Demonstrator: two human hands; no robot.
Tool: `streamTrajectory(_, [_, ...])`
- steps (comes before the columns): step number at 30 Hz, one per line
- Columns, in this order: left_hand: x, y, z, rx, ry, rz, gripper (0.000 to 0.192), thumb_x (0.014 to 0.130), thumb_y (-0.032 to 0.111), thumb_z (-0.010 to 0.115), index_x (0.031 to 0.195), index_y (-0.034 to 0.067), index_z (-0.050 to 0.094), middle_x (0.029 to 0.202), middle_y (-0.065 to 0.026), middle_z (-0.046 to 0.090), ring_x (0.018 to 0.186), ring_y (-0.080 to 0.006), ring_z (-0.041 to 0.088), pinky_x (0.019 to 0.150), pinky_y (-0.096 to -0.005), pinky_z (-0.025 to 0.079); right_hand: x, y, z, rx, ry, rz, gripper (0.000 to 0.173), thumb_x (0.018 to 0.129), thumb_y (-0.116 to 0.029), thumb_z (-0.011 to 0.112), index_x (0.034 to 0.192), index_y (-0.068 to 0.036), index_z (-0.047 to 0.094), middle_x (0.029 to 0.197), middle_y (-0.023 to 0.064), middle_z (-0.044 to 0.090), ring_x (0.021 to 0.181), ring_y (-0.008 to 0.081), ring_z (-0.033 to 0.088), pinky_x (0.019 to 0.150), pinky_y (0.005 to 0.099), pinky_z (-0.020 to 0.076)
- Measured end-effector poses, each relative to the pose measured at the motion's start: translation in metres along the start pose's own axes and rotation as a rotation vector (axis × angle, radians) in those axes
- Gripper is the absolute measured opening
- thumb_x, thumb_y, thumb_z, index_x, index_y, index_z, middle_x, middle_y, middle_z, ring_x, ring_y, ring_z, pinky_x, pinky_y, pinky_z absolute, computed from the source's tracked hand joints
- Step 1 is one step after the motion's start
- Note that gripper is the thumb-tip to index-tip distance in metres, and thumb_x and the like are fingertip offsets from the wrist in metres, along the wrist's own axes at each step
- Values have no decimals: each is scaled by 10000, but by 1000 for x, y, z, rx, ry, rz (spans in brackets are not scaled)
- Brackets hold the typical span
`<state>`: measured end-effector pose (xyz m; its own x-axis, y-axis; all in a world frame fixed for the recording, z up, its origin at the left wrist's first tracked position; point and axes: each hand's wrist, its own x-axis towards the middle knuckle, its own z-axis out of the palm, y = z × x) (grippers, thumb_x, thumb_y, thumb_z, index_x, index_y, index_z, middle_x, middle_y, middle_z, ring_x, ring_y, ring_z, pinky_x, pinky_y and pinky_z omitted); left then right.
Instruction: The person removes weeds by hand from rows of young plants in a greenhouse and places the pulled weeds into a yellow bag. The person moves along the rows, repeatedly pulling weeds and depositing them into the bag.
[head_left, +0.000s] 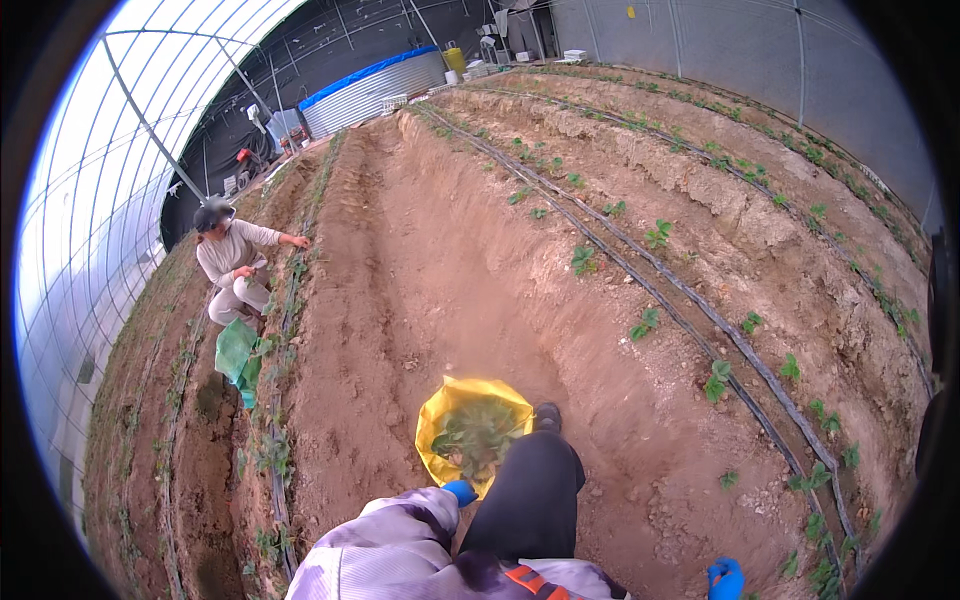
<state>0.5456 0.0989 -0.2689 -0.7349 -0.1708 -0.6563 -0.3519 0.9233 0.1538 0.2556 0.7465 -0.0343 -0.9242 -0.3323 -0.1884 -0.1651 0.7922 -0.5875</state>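
Note:
My left hand (460, 493), in a blue glove, is at the near rim of a yellow bag (429, 427) and appears to grip it. The bag's mouth gapes upward, with picked green leaves (480, 435) inside. It stands on bare soil beside my dark-trousered knee (529, 487). At the bottom right, my right hand (725, 579), also blue-gloved, hangs near the raised bed with its fingers partly curled. Whether anything is in it cannot be made out. Closest to it are small green plants (816, 527) along the black drip lines (780, 435).
Across the left bed a person (236, 262) squats among plants, a green bag (238, 356) at their feet. Soil ridges run lengthwise on both sides of the furrow (450, 285). A corrugated metal tank (375, 86) stands at the back, beneath the greenhouse's curved frame (142, 120).

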Motion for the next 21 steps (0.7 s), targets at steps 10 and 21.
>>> streamTrajectory(10, [-40,34,-76,-240,575,-608,333,852,331,569,1133,293,743,1026,-87,742,1034,-296,676,1133,-589,223,14,87,26,211,221,160,169,847,-91,700,991,-4,683,775,156,697,709,249,677,663,366,534])
streamTrajectory(21, [7,279,-361,-1161,1014,536,436,975,93,480,1395,-22,502,1349,-160,590,1262,-239,535,1115,-375,348,-87,29,-26,-13,375,257,230,895,-175,676,1078,-35,680,891,176,725,808,322,715,728,386,560])
